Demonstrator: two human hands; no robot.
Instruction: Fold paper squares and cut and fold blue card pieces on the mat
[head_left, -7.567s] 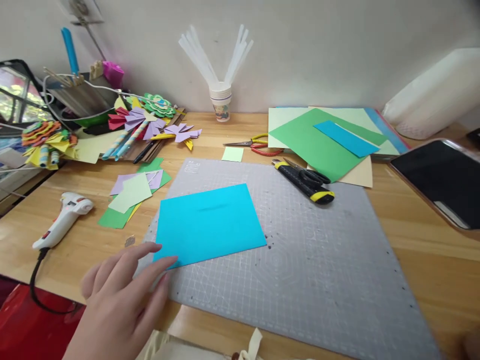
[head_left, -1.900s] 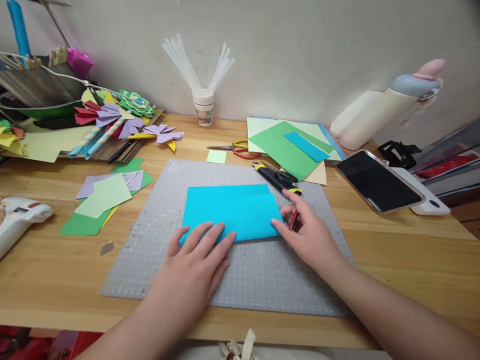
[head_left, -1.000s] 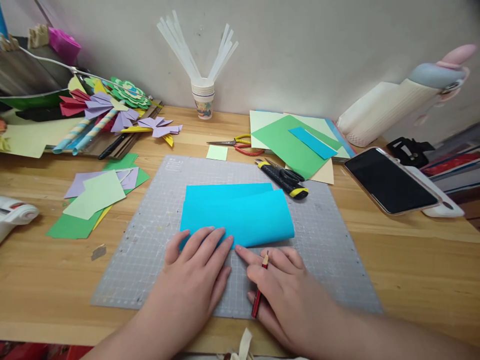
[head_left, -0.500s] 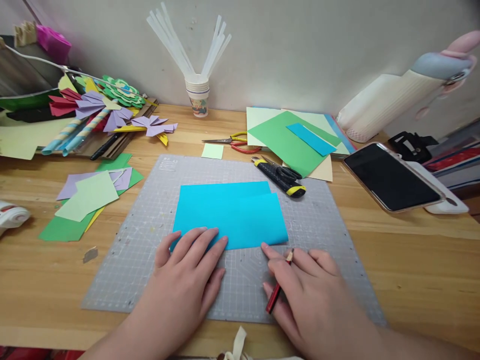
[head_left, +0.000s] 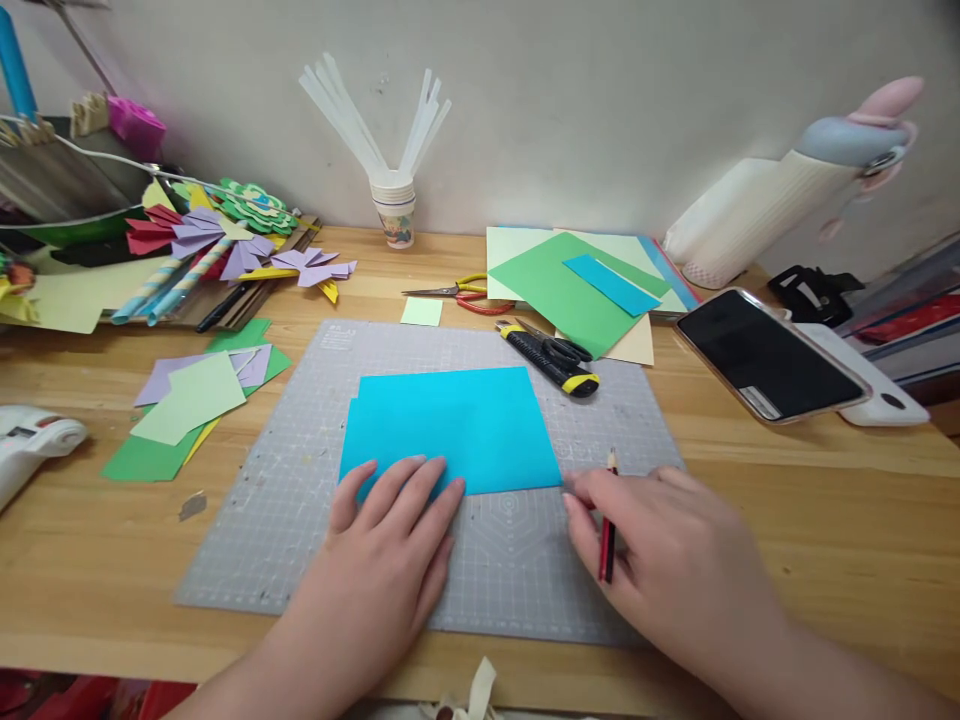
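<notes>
Lettering on cutting mat (head_left: 645,420) corner, too small; cup (head_left: 395,218) print illegible.

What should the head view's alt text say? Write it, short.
A left hand presses flat on a folded bright-blue paper sheet lying on a grey gridded cutting mat; the right hand beside it holds a red pencil.

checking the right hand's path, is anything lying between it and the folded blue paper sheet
Nothing visible does. The right hand, gripping a red pencil, sits just off the lower right corner of the folded blue paper sheet; only bare grey cutting mat lies between. The left hand presses the sheet's lower left edge.
</notes>
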